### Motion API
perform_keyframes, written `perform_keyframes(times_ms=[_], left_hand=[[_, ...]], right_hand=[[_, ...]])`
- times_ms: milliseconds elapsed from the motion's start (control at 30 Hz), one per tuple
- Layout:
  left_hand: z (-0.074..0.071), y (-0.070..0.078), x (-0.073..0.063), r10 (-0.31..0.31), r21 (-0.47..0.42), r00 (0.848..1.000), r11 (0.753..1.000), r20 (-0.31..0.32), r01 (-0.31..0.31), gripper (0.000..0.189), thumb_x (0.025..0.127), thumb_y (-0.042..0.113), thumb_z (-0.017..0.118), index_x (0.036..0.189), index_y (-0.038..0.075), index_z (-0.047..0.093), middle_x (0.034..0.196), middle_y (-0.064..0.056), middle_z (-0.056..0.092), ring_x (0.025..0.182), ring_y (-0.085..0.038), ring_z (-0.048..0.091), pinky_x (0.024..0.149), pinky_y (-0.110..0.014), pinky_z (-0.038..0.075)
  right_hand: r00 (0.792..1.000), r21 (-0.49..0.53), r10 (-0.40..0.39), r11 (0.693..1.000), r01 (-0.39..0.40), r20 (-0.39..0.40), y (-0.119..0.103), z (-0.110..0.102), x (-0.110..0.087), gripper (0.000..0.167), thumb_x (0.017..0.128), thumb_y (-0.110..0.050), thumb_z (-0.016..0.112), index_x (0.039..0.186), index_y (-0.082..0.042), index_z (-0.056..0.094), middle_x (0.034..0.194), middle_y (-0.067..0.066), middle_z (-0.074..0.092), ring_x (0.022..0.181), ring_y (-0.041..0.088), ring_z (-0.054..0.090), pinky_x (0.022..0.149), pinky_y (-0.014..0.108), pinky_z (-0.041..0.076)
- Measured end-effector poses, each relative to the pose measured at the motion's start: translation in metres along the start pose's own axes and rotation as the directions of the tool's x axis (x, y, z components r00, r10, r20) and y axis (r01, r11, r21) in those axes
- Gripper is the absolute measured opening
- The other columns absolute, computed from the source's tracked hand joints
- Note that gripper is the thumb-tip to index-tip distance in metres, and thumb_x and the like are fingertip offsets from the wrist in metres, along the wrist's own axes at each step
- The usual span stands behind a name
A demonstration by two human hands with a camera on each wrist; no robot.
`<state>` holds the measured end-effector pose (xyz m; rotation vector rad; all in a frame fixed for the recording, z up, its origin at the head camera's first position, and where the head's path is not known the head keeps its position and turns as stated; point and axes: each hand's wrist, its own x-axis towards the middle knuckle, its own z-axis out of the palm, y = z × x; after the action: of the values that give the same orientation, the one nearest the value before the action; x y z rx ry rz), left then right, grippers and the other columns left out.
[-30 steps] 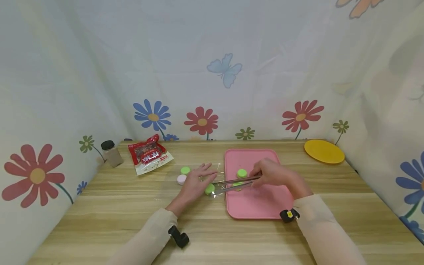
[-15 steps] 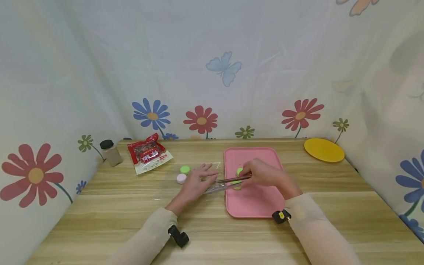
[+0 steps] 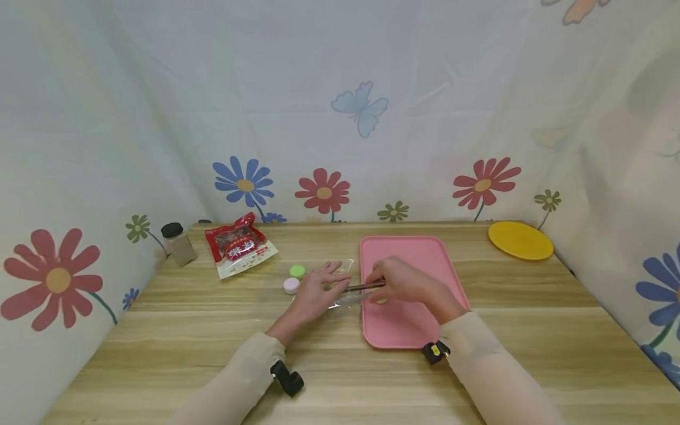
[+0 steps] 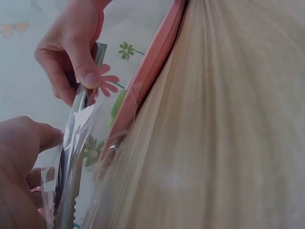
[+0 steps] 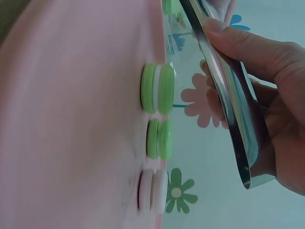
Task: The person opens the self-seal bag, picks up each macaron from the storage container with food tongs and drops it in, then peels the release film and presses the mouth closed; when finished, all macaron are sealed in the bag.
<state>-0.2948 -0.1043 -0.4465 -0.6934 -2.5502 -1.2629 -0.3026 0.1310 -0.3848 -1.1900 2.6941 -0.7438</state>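
Metal tongs (image 5: 232, 90): in the right hand, ends reaching toward the left.
Right hand (image 3: 406, 280): thumb and fingers gripping the tongs.
Clear plastic (image 4: 78, 126): over the tongs' far ends, beside the left fingers.
Left hand (image 3: 312, 290): fingers spread, touching the plastic.
Green macarons (image 5: 157, 88): below the right hand.
Pink tray (image 3: 395, 327): beneath them.
Yellow plate (image 3: 520, 240): beyond the right hand, rightward.

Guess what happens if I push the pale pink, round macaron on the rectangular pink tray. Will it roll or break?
The pale pink, round macaron would probably slide rather than roll, since it lies flat on the smooth-looking rectangular pink tray. Squeezed hard, it might crack or come apart, because two halves meet at a visible seam.
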Motion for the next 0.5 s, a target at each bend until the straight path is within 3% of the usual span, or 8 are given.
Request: perform_keyframes(times_ms=[200, 333, 500], left_hand=[[0.0, 0.0, 0.001, 0.005, -0.001, 1.0, 1.0, -0.016, -0.005, 0.024, 0.096, 0.023, 0.069, 0.115, 0.009, 0.077, 0.142, -0.017, 0.055, 0.14, -0.041, 0.038, 0.116, -0.062, 0.019], [0.0, 0.001, 0.001, 0.011, -0.008, 1.0, 1.0, -0.011, -0.011, 0.025, 0.097, 0.022, 0.068, 0.116, 0.008, 0.076, 0.142, -0.019, 0.055, 0.14, -0.044, 0.038, 0.115, -0.063, 0.021], [-0.001, 0.001, 0.0, 0.015, -0.003, 1.0, 1.0, -0.007, -0.015, 0.025, 0.097, 0.022, 0.067, 0.116, 0.009, 0.076, 0.142, -0.019, 0.055, 0.14, -0.044, 0.038, 0.116, -0.061, 0.021]], right_hand=[[1.0, -0.001, -0.011, 1.0, 0.011, -0.024, -0.011, 0.008, 0.011, 0.026, 0.085, -0.014, 0.082, 0.106, 0.001, 0.076, 0.093, 0.011, 0.071, 0.08, 0.02, 0.064, 0.067, 0.025, 0.053], [0.999, -0.022, -0.023, 0.999, 0.023, -0.03, -0.016, 0.014, 0.017, 0.026, 0.084, -0.013, 0.082, 0.107, -0.001, 0.077, 0.095, 0.01, 0.074, 0.077, 0.016, 0.065, 0.066, 0.026, 0.054], [0.999, -0.056, -0.012, 0.998, 0.009, -0.044, -0.022, 0.018, 0.021, 0.031, 0.083, -0.017, 0.083, 0.111, -0.004, 0.077, 0.098, 0.009, 0.074, 0.086, 0.022, 0.066, 0.075, 0.03, 0.054]])
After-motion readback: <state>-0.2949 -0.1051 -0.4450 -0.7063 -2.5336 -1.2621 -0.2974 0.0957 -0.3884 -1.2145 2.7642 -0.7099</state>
